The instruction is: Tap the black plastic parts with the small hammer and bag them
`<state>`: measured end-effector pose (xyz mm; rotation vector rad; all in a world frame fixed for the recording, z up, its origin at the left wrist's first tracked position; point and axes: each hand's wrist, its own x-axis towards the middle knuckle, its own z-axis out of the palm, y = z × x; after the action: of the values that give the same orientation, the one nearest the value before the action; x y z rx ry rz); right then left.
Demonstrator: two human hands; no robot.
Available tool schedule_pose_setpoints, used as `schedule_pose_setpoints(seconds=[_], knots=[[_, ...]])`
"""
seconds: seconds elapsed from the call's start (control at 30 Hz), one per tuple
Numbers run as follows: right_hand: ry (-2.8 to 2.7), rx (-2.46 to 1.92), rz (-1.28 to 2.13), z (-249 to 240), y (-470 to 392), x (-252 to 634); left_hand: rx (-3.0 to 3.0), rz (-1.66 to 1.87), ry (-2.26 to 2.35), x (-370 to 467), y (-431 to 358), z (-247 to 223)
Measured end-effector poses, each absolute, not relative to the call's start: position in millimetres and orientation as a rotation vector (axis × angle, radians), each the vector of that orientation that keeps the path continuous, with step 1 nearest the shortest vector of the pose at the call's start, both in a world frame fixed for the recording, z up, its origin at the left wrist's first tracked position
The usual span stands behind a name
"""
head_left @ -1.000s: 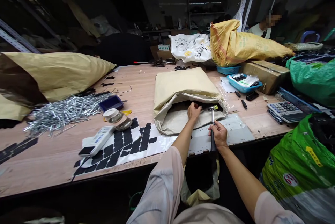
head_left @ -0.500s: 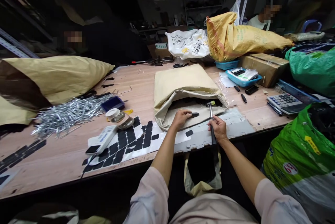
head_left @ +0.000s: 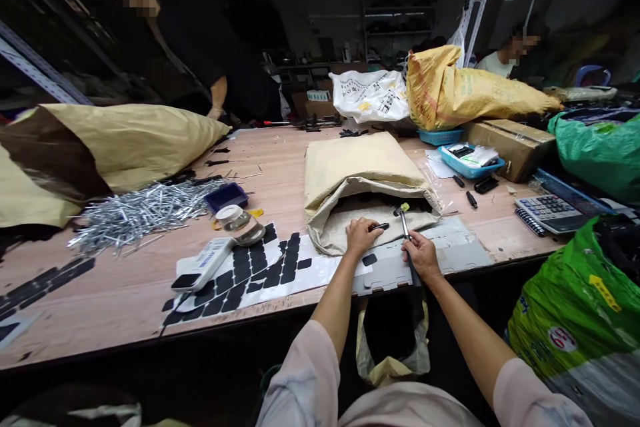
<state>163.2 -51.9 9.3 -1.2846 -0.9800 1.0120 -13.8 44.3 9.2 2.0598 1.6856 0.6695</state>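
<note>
Beige paper-like material forms the wide sack (head_left: 357,155) on the table (head_left: 280,147), its mouth facing the person, and both hands work at that mouth. The left hand (head_left: 360,236) has its fingers pinched around a small black piece (head_left: 382,226); the piece lies between thumb and fingertips, and its free end juts beyond them to the right, toward the hammer (head_left: 405,227), just above the sack's lower lip. The right hand (head_left: 423,256) is closed around the hammer's dark handle, so the shaft runs forward from the fingers and the head (yellow-green at one end) sits well past them, before the dark opening. Head and black piece are near each other, apart in this view. Left of the sack are a lidded jar (head_left: 247,230) and a heap of metal rods (head_left: 145,210).
</note>
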Motion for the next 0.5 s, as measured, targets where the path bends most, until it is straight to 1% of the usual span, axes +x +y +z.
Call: schedule_pose_setpoints(seconds=[0.17, 0.5], knots=[[-1.030, -1.302, 1.010, 7, -53, 162, 2.087, 0.686, 1.670, -17, 42, 5], [-1.089, -1.289, 1.005, -1, -53, 164, 2.035, 0.660, 1.618, -18, 38, 17]])
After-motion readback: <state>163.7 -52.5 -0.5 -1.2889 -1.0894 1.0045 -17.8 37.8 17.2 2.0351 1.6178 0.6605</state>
